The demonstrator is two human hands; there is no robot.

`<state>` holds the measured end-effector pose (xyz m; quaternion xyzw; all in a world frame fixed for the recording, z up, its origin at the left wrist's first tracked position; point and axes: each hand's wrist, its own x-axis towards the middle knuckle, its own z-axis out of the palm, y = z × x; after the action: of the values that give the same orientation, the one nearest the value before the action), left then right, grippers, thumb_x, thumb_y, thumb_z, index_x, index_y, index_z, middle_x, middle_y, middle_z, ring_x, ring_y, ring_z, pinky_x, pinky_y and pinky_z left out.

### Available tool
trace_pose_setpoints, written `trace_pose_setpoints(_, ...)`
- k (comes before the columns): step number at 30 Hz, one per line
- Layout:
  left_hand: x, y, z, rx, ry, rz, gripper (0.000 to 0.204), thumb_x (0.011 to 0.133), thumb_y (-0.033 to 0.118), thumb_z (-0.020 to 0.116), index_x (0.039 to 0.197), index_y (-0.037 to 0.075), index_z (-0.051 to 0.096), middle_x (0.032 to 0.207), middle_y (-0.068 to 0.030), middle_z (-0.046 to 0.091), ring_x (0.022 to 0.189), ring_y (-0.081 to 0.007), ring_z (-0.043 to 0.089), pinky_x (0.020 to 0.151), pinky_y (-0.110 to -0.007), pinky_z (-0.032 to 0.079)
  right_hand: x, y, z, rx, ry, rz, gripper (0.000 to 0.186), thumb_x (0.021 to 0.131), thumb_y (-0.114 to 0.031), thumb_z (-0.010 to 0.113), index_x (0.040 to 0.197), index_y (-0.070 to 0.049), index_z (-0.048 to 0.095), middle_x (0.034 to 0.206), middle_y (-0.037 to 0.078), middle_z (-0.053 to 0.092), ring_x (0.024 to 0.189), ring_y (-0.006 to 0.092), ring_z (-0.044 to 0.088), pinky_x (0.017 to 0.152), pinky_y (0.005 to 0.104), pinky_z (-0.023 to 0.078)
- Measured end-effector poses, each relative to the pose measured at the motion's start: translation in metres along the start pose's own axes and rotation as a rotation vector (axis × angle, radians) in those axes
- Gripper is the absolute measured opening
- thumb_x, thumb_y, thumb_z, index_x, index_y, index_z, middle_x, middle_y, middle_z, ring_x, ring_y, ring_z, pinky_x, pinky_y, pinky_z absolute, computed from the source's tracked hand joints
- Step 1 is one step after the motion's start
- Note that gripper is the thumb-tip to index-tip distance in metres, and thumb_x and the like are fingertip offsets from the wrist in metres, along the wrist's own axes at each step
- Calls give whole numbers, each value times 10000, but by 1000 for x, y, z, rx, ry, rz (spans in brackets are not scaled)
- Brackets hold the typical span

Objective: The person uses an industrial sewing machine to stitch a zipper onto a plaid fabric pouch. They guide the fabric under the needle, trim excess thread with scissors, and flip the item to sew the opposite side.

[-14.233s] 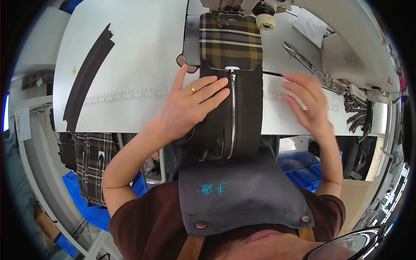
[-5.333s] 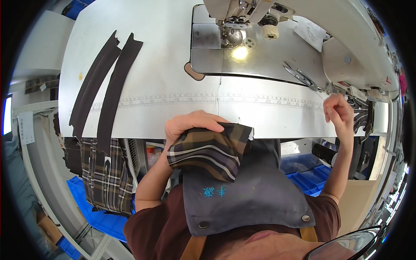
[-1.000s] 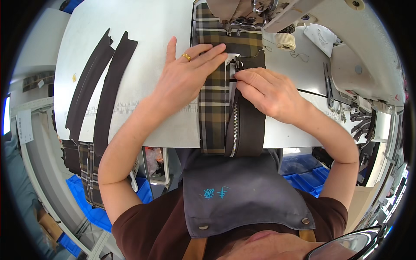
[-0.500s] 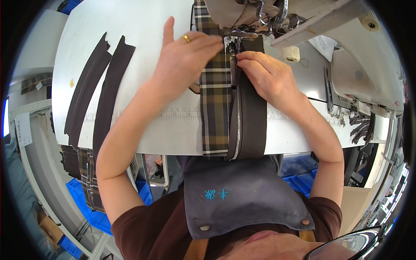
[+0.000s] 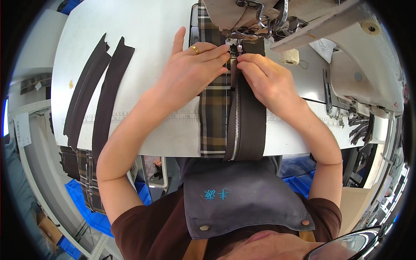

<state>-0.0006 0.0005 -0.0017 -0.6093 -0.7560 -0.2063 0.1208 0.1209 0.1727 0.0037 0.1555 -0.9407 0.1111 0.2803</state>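
likely soft, plaid (image 5: 213, 123) lies beneath our flat left hand (image 5: 193, 67); our right (image 5: 269, 80) pinches the zip (image 5: 236, 125), best held by its edge.

White table (image 5: 149, 52): two dark strips (image 5: 110, 84), plaid fabric (image 5: 213, 123).

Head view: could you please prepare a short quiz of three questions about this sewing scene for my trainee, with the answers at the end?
1. Which hand is nearer the snips?
2. True or false: the left hand wears a ring.
3. Which cloth shows left of the zipper: A) red, B) plaid, C) white?

Key:
1. The right hand.
2. True.
3. B.
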Motion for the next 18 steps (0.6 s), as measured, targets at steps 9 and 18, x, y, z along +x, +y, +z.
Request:
trace_pose_setpoints(9,0,1,2,-24,-6,-16,261,821,231,665,1063,133,675,1163,40,640,1052,-118,577,1053,-563,215,-1,1,-1,19,-37,27,212,722,-26,612,930,-11,577,950,94,613,711,233,615,598,316,515)
trace_pose_setpoints(18,-5,4,5,36,76,1,243,800,209,681,1027,124,678,1156,39,627,1032,-135,579,1053,-579,210,-11,4,4,63,73,52,282,716,-61,706,990,-43,641,985,74,647,764,223,620,633,312,526)
